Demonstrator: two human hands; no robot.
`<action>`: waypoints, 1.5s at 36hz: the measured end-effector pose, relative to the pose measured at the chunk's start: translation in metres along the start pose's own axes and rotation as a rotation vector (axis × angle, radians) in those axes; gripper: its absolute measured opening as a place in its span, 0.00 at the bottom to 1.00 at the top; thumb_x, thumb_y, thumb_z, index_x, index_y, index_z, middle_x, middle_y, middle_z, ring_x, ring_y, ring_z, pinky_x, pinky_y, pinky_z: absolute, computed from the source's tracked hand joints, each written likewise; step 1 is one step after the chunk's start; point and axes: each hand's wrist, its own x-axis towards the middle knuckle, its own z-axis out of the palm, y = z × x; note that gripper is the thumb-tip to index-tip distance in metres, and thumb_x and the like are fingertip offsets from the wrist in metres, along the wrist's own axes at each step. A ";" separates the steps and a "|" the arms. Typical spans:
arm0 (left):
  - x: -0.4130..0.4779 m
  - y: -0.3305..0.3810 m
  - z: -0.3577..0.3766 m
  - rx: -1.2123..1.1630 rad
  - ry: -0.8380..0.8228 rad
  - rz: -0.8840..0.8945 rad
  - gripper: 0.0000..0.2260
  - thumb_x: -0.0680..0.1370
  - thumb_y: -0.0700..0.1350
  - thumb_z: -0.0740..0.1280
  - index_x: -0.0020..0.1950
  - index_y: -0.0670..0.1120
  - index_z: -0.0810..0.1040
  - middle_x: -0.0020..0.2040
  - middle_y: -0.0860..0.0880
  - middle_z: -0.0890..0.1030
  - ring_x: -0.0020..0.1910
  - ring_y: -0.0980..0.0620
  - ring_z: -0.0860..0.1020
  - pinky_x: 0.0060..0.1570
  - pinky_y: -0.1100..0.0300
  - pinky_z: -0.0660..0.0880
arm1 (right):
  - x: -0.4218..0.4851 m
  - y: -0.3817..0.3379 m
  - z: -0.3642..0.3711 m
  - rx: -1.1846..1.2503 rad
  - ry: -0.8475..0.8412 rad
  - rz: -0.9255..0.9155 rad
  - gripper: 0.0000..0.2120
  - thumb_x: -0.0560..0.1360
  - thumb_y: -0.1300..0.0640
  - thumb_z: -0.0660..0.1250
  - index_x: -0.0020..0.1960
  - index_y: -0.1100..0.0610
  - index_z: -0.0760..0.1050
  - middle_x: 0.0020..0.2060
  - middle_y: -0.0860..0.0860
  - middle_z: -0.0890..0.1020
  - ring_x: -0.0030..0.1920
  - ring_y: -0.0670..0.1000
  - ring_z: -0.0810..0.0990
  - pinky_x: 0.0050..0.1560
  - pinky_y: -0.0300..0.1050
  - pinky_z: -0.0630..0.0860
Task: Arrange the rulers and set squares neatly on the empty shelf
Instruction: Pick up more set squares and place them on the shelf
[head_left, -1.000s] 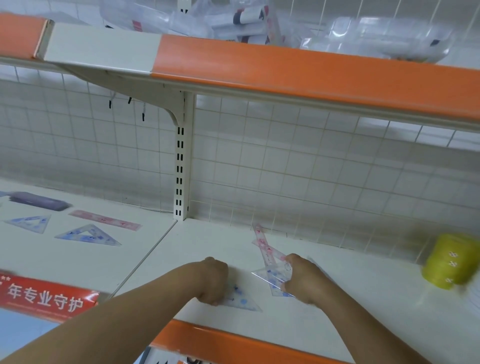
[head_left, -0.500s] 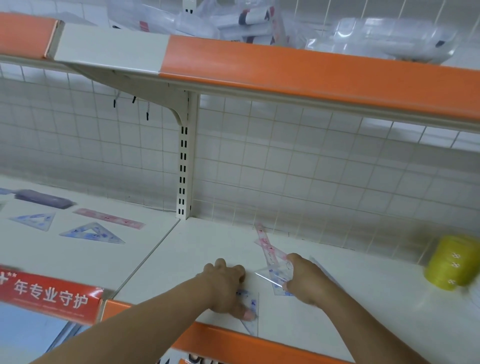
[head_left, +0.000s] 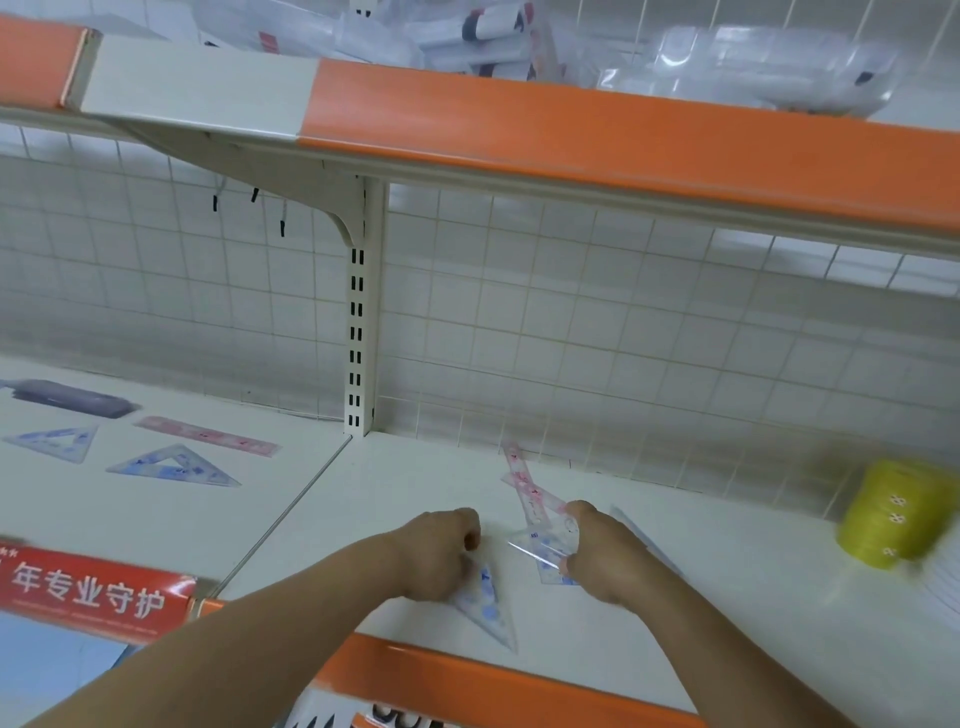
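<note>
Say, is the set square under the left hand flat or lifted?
Flat: the set square lies on the shelf, its upper end under the left hand.

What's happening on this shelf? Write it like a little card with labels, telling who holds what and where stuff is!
place: white shelf with orange front edge
left grip: fingers curled on a blue set square lying flat near the front
right grip: holds a bunch of pink rulers and a clear set square
left bay: two more set squares, another pink ruler, a dark case
far right: yellow roll
</note>
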 end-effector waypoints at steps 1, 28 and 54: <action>0.001 -0.002 0.000 -0.017 0.023 0.014 0.08 0.79 0.41 0.60 0.57 0.47 0.68 0.48 0.48 0.72 0.43 0.50 0.71 0.30 0.66 0.66 | 0.000 0.001 0.000 0.016 -0.001 -0.002 0.26 0.78 0.60 0.61 0.73 0.52 0.58 0.47 0.51 0.74 0.45 0.51 0.75 0.39 0.41 0.70; -0.063 -0.071 -0.060 0.005 0.232 -0.052 0.34 0.76 0.55 0.68 0.77 0.45 0.57 0.68 0.45 0.69 0.65 0.48 0.70 0.60 0.62 0.66 | -0.010 -0.084 0.008 -0.020 0.093 -0.197 0.28 0.76 0.38 0.61 0.67 0.57 0.67 0.73 0.56 0.58 0.63 0.53 0.71 0.54 0.42 0.70; -0.255 -0.322 -0.187 0.101 0.393 -0.224 0.35 0.77 0.53 0.68 0.78 0.46 0.56 0.73 0.46 0.65 0.70 0.49 0.67 0.66 0.59 0.64 | -0.070 -0.394 0.130 0.054 0.064 -0.314 0.35 0.78 0.36 0.52 0.74 0.60 0.57 0.69 0.58 0.60 0.65 0.56 0.70 0.61 0.46 0.69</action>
